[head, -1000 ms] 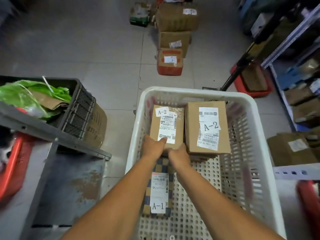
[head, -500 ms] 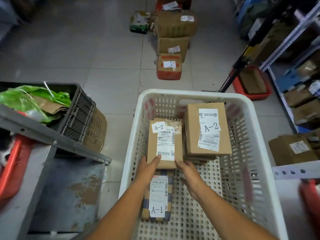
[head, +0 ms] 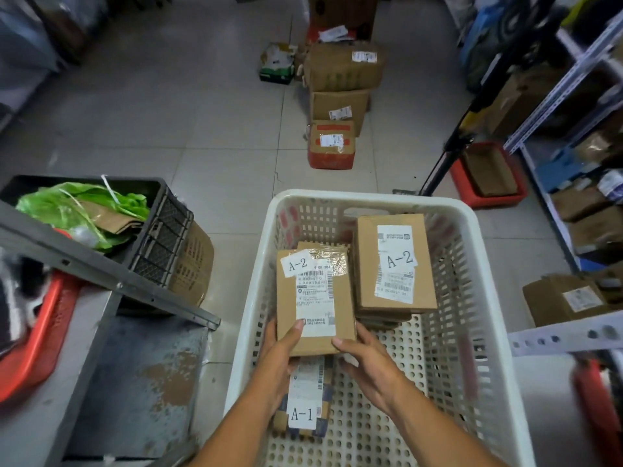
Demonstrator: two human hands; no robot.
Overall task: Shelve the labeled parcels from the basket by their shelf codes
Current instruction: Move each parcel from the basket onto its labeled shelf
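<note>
since 0.5 s ago: small a-2 parcel (head: pixel 315 298) lifted clear of the a-1 parcel (head: pixel 303 404). left hand (head: pixel 281 357) and right hand (head: pixel 365 360) pinch its near end, thumbs on top. larger a-2 parcel (head: pixel 392 264) at 3 o'clock, inside white basket (head: pixel 472 264).

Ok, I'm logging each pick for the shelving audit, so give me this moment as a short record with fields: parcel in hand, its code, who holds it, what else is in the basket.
held parcel: small brown box, lifted over the white basket
code: A-2
left hand: grips its near left corner
right hand: grips its near right corner
also in basket: larger A-2 box on a stack; A-1 parcel on the basket floor
</note>
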